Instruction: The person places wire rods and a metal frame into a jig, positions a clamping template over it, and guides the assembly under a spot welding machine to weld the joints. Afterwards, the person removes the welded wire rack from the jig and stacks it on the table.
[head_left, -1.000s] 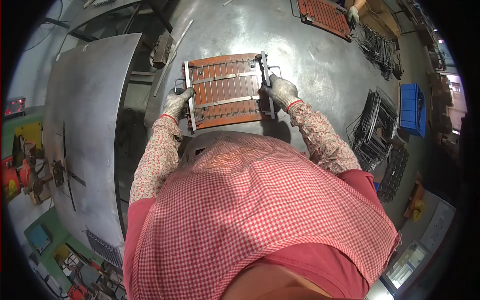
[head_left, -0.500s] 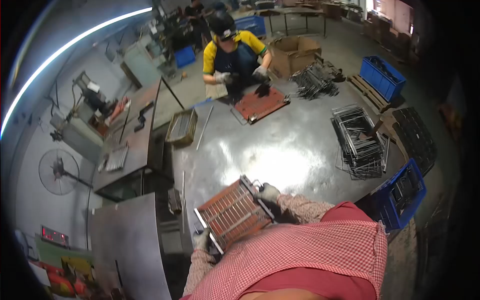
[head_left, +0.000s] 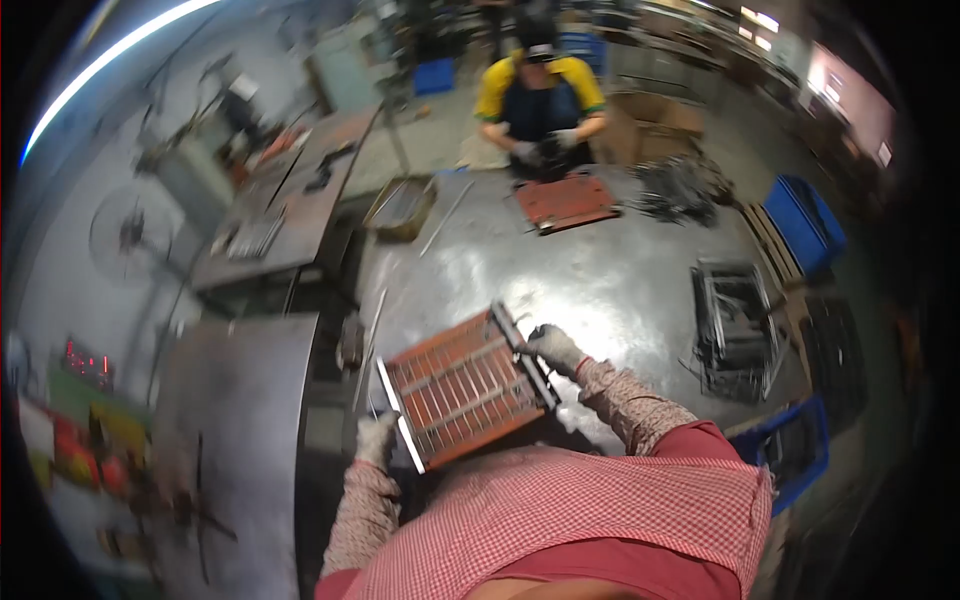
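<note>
We have the brown rack (head_left: 462,395) at the near side of the desk (head_left: 625,285), turned askew, its right end farther off than its left; we cannot tell whether it touches the top. Our 2 hands take opposite ends, probably to share the weight and keep it level. The left hand (head_left: 377,438) curls its fingers at the left end, that forearm running up from the near edge; the right hand (head_left: 557,350) is closed on the right end, its forearm slanting far and left. Wire frames (head_left: 735,325) lie right; far across, a person (head_left: 540,105) stands behind a red board (head_left: 567,203).
</note>
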